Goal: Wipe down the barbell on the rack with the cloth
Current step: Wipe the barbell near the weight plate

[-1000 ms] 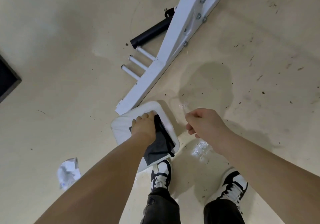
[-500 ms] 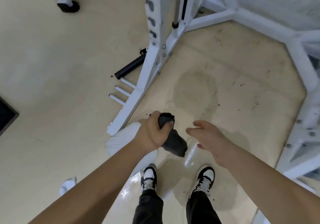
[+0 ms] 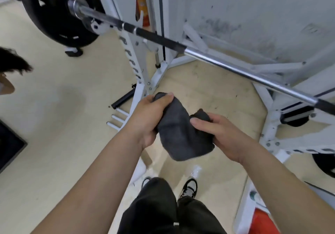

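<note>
Partly hidden cloth (image 3: pixel 178 134), fingers (image 3: pixel 163 98) around.

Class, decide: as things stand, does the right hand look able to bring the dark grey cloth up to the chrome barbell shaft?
Probably yes. Nothing lies between the right hand, gripping the dark grey cloth, and the chrome barbell shaft above it.

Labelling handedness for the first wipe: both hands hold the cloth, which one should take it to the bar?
Probably right. The right hand grips the cloth almost directly beneath the bare chrome stretch of the barbell. The left hand sits nearer the rack upright.
</note>
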Tool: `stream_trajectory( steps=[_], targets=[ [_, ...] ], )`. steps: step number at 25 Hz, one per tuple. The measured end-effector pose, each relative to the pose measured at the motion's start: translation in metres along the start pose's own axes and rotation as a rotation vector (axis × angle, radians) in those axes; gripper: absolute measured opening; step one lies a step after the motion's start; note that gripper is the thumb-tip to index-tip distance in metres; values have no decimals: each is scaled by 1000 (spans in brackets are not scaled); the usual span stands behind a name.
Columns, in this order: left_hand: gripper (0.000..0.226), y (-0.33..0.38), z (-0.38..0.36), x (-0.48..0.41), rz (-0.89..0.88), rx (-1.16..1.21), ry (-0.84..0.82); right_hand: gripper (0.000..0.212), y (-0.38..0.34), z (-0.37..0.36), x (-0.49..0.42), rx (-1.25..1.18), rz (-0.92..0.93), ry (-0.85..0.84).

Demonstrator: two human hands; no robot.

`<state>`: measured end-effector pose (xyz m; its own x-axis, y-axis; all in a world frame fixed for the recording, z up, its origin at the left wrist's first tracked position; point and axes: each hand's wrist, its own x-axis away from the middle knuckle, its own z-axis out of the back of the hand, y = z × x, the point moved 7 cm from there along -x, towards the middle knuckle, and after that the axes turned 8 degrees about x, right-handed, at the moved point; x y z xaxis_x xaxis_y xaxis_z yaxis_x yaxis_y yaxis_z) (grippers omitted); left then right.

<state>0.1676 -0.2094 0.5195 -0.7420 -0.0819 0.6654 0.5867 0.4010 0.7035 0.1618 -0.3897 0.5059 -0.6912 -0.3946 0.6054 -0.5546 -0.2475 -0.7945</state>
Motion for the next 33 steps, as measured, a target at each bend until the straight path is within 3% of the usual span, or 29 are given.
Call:
stream_trajectory(
  steps=[3, 5, 9, 12, 15, 19, 21, 24, 28, 30, 33],
  targets=[
    [58, 19, -14, 1, -75, -86, -21, 30, -28, 16, 4, -82, 25, 142],
    [51, 38, -18, -3, -195, -259, -47, 30, -58, 20, -7, -197, 28, 188],
    [103, 84, -7, -40, -366, -706, -109, 37, -122, 14, -59, -299, 38, 195],
    [77, 140, 4, -87, -496, -772, -163, 38, -166, 3, -112, -364, 22, 211],
    [58, 184, 17, -134, -418, -521, -257, 38, -203, -7, -165, -389, -34, 269],
    [48, 222, 37, -173, -341, -302, -145, 45, -237, 13, -216, -15, -25, 568],
    [46, 234, 61, -182, -335, -303, 11, 32, -250, 16, -232, 174, 2, 645],
    [43, 266, 118, -176, -390, -307, 295, 10, -272, -6, -270, 410, 100, 519],
    [46, 343, 181, -151, -688, -481, 689, 12, -284, -47, -320, 580, 141, 336],
    [59, 355, 184, -177, -734, -697, 707, 19, -285, -62, -338, 675, 132, 301],
    [78, 322, 158, -242, -562, -1085, 514, 22, -284, -76, -354, 916, 115, 297]
  ],
)
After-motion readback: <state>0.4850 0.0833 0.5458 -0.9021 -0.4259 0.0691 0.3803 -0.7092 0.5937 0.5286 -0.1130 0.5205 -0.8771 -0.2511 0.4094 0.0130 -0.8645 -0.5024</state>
